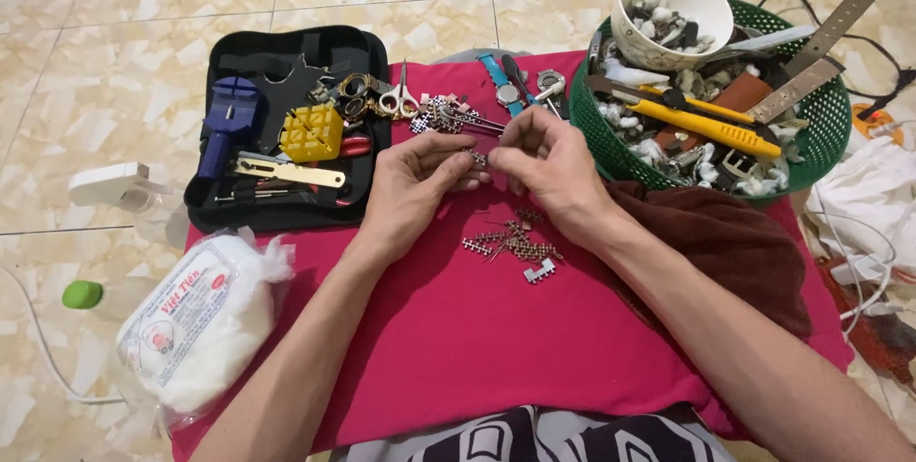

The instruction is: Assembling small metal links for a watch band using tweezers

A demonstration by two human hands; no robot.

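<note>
Pinching a small metal watch-band link (476, 157) between them, the left hand (412, 183) and right hand (546, 168) are held closed on it, fingertips together, above the red cloth (458, 328). Loose links and pins (512, 244) lie just beneath; a slip could likely drop the piece among them, where it would be hard to find. Farther off, the black tool case (286, 128) and green basket (811, 118) are crowded.

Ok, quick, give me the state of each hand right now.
Left hand: fingers pinched shut on a small metal watch-band link.
Right hand: fingertips closed on the same link from the other side.
</note>
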